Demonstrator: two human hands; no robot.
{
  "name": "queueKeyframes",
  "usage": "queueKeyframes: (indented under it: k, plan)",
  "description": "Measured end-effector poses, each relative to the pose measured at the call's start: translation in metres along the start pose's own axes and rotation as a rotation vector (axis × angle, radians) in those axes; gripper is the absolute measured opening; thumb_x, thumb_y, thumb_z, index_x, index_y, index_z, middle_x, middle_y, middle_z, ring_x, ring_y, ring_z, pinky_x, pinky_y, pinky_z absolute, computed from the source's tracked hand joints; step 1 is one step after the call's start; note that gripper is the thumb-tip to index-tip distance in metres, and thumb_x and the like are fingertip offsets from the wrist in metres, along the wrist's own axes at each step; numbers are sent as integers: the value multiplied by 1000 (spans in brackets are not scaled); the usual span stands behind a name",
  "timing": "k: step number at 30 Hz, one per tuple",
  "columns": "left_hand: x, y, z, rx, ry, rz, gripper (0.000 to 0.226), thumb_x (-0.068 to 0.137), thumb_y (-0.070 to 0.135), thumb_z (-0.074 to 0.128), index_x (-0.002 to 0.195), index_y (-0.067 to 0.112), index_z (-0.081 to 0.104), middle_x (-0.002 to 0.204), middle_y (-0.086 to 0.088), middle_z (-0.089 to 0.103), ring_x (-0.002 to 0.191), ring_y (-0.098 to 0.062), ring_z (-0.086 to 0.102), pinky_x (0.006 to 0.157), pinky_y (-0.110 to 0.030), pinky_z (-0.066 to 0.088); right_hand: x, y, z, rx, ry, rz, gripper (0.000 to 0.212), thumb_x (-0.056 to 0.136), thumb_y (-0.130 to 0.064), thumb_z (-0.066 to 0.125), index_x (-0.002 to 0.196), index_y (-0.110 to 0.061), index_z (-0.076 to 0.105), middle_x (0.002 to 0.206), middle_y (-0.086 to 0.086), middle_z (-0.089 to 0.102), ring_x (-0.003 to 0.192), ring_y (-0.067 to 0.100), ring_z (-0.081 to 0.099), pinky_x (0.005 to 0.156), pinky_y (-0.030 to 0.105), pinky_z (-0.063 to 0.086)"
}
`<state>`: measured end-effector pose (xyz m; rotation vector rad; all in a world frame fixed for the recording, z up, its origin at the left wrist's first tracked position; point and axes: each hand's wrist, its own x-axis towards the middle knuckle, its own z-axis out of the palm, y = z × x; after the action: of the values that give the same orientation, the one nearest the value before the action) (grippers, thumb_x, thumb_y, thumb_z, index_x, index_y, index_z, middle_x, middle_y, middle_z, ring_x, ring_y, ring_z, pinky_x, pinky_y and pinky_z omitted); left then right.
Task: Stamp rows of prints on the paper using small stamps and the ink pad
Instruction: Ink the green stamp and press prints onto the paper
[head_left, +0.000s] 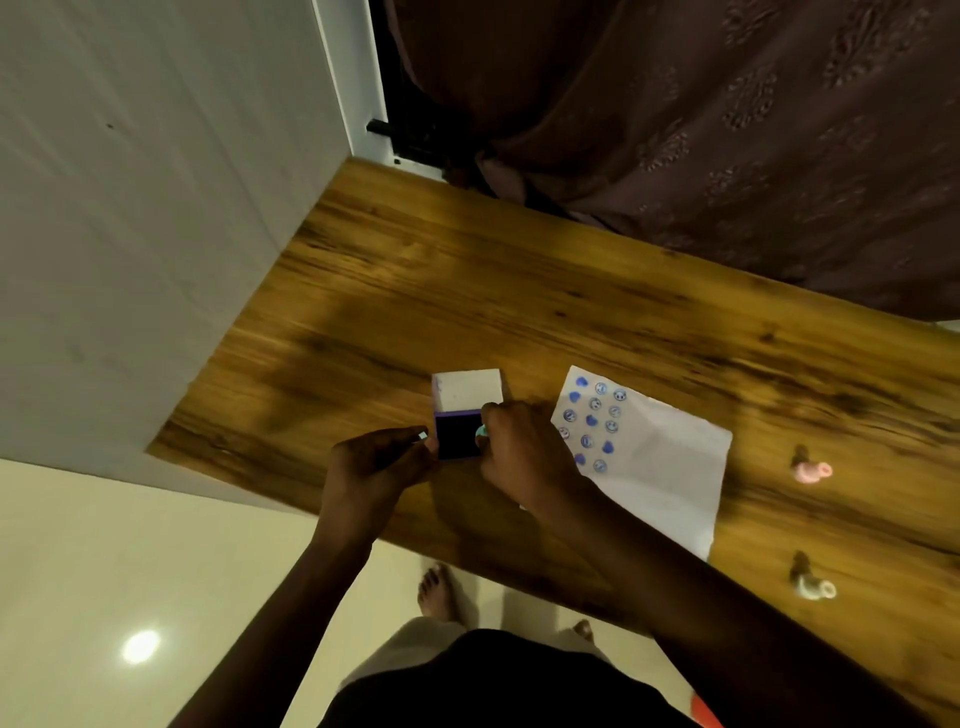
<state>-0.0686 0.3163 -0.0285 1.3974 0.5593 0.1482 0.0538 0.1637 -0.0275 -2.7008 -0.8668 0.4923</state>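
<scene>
I am seeing one ink pad (458, 435), one paper (670, 457), three small stamps (810, 472) (813, 587) (482, 432), and my two hands (376, 467) (524, 452).

A wooden table (519, 291) with dark, streaky grain runs across the middle of the scene. Its left end sits against a pale grey wall (145, 208). Along the far side hangs a dull mauve curtain (701, 130) with an embossed floral pattern, its folds reaching down to the table's far edge. Between wall and curtain stands a white frame (358, 104). The near floor (104, 571) is glossy cream tile, showing one bright round light reflection (140, 647).
</scene>
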Motion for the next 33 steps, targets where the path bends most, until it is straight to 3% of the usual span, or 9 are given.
queueKeyframes:
  k: [9,12,15,18,22,26,33]
  plan:
    - [2,5,4,0,-50,26,23,94,11,77,117,10,80,105,-3,85,95,-21,82,72,-23,63,6,7,-7,48,-6,58,34,89,-21,75,122,-13,67,125,13,68,115,31,66,89,37,59]
    - [1,1,8,2,-75,20,23,94,10,76,117,9,80,102,-2,85,93,-21,82,71,-21,62,5,17,-18,190,14,68,24,87,-23,78,109,-14,74,112,8,75,103,23,71,75,25,55]
    - [0,-3,15,-20,-103,-20,27,92,11,78,119,9,78,106,-3,84,96,-23,81,73,-24,63,-7,35,-39,391,152,138,19,86,-32,80,98,-17,76,92,-4,76,79,5,67,62,13,45]
    - [1,-8,21,-6,-109,-38,33,85,21,82,117,12,79,107,-2,84,97,-24,81,77,-30,66,-30,61,-55,434,264,169,19,85,-37,80,94,-22,73,87,-9,75,76,-1,68,68,14,53]
    - [3,-13,34,38,-118,-62,43,77,30,84,116,12,79,104,0,84,97,-24,81,80,-37,67,-65,85,-43,365,260,261,22,84,-36,81,102,-25,74,104,-9,78,78,-8,65,70,5,47]
    - [3,-17,43,53,-130,-43,53,76,26,83,124,7,73,111,-8,82,100,-26,80,82,-41,67,-86,87,-17,275,157,270,31,90,-38,75,117,-23,71,122,-4,75,104,12,71,91,25,58]
    - [4,-20,51,61,-150,-50,58,76,26,84,130,11,68,115,-5,80,103,-26,79,85,-49,66,-89,81,1,147,96,241,33,96,-38,65,125,-21,66,134,-3,69,118,17,67,101,31,56]
